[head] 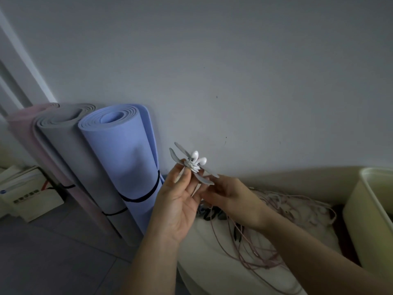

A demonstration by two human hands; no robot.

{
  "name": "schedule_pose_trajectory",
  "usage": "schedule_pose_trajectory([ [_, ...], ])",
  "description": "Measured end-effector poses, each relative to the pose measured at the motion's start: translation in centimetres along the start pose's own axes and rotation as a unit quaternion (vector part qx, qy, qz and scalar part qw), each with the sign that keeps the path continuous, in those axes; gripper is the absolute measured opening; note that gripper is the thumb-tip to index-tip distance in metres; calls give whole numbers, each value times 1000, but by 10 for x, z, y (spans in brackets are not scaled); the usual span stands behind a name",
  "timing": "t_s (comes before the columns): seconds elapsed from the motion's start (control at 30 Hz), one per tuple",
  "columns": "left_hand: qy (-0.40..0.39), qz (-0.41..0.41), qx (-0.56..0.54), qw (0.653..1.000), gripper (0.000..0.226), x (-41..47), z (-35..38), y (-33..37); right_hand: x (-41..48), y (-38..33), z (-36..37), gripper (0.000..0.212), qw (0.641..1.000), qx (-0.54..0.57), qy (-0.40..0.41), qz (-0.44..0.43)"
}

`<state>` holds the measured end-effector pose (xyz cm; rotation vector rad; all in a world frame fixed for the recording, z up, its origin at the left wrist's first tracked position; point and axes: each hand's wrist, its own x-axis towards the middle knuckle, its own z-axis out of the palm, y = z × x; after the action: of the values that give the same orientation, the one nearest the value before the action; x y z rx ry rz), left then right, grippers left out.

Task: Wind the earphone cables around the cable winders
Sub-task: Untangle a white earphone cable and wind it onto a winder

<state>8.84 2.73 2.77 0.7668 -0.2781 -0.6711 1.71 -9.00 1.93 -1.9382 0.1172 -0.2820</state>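
Head view, dim room. A pale wall (pixel 234 60) fills the upper half. Three rolled mats lean against it at left: pink (pixel 23 128), grey (pixel 70 145) and blue (pixel 123 158), the last two bound with black straps. At lower right is a round cream cushion (pixel 204 258), with a cream tub (pixel 372 213) at its far right edge. A loose tangle of pinkish and white cables (pixel 282 209) lies on the cushion, not yet wound.

Both bare hands are raised in front of the wall, above the cushion's left edge. The left hand (pixel 178 201), palm toward the camera, pinches a grey winder (pixel 180 152) between thumb and fingertips, near its hub. The right hand (pixel 231 199) is seen from the back, with its fingers curled toward the winder's lower flap. Whether they pinch the flap or only touch it cannot be told.

The winder's flaps are spread open like petals. White cable is coiled tight round its hub, and two white earbuds (pixel 196 156) stick up from the coil.

This earphone looks almost fully wound. The next move probably calls for tucking in any loose end, folding the flaps shut over the coil, and then picking a fresh cable from the pile.
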Motion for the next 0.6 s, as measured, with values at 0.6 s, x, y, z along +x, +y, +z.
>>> schedule_pose_trajectory([
  [0.6, 136, 7, 111, 984, 11, 5, -5, -8, -12, -21, -15, 18, 937, -323, 72, -109],
])
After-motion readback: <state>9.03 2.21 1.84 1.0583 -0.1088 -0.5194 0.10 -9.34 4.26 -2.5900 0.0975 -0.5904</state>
